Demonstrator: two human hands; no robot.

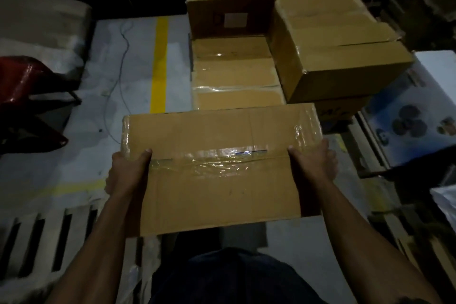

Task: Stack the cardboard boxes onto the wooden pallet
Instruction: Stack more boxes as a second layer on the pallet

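Head view. A taped cardboard box (219, 168) is held in the air between both hands, its long top face turned up toward the camera. The left hand (128, 170) clasps the left end, thumb laid over the top edge and fingers curled down the side; the right hand (313, 163) clasps the right end in the same manner, thumb on top beside the clear tape seam (212, 159). Just beyond the hands lies a row of flat stacked boxes (237, 74), and farther out from the right hand stands a taller stack of larger boxes (338, 39). Behind the row sits a box bearing a white label (235, 20). Ahead of the left hand a yellow floor line (159, 61) runs away across the grey floor. Below the left forearm lies a pale slatted pallet (49, 234); a printed carton (414, 111) stands outward of the right hand.
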